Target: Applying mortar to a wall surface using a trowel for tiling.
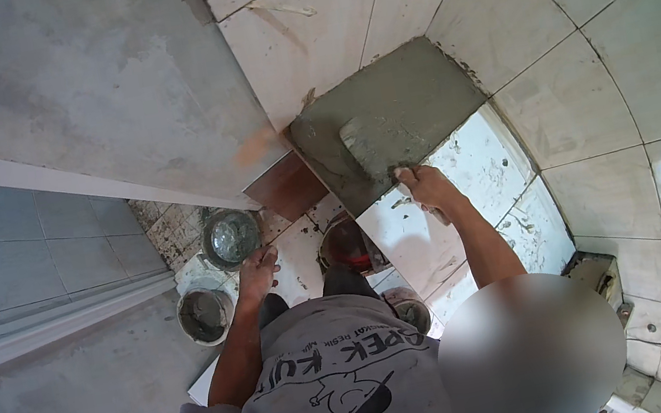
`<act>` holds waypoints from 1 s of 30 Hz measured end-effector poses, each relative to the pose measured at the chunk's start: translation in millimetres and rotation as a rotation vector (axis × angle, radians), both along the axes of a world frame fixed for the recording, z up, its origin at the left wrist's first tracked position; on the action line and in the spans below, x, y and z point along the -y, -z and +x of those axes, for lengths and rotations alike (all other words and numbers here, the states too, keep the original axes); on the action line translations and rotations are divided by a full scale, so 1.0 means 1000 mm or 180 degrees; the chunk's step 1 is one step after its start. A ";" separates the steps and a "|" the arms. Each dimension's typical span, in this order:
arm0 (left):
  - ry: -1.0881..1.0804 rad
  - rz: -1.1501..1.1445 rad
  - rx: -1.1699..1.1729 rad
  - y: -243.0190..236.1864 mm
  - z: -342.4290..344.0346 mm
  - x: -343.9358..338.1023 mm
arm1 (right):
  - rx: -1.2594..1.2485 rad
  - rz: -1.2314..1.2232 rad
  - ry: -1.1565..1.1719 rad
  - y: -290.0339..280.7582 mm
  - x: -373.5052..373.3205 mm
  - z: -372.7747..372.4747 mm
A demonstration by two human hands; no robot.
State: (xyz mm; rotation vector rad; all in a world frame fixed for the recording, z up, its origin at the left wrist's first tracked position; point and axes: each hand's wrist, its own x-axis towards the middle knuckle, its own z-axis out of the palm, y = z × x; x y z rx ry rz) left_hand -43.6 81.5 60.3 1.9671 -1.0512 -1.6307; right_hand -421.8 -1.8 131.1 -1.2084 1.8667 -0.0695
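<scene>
Mortar [426, 88]: sweep trowel [362, 146] flat, pressure even; right hand [428, 187], fingers clamped on it (left hand [258, 274] curled, cannot tell if gripping).

Surface finishes: the mortar bed [424, 84] is grey, matt and damp-looking, smoothed in broad strokes but ragged along its borders. The trowel [356, 149] wears a dull coat of the same paste, which masks its own material. White ceramic-looking tiles [470, 169] are glossy and flecked with dried splashes; cream wall tiles [522, 13] are smooth, with a soft sheen and chalky smears. The grey wall [87, 81] is matt, cloudy, cement-like plaster. A reddish-brown panel [289, 189] appears smooth and faintly shiny. One bucket [214, 265] has glistening wet contents; another [187, 322] holds dull paste. The shirt [294, 399] is soft, matt grey cloth, printed in black.
</scene>
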 end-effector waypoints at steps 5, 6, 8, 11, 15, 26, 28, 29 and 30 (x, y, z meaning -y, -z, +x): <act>0.0155 -0.0078 0.0086 0.002 -0.009 0.015 | -0.0167 -0.0118 -0.0600 0.035 -0.003 -0.008; 0.0173 -0.0068 0.0111 0.001 -0.010 0.019 | -0.0159 -0.0119 -0.0611 0.033 -0.002 -0.008; 0.0174 -0.0057 0.0143 -0.002 -0.013 0.020 | -0.0049 0.0027 -0.0560 0.027 -0.002 -0.007; 0.0119 -0.0095 0.0178 -0.008 -0.021 0.024 | -0.0254 -0.0149 -0.0962 0.035 -0.005 -0.008; 0.0137 -0.0027 0.0036 -0.013 -0.023 0.023 | -0.0801 -0.0495 -0.1413 0.042 -0.001 -0.013; 0.0091 -0.0253 0.0260 -0.031 -0.013 0.025 | -0.1232 -0.0569 -0.0452 0.052 0.017 -0.065; 0.0078 -0.0156 0.0332 -0.028 -0.007 0.018 | -0.0865 -0.0640 -0.0565 0.038 0.006 -0.045; 0.0074 -0.0141 0.0327 -0.024 -0.004 0.016 | -0.0856 -0.0459 -0.0713 0.031 0.005 -0.028; 0.0026 -0.0043 0.0330 -0.018 0.000 0.015 | -0.0865 -0.0408 -0.0873 0.019 0.003 -0.007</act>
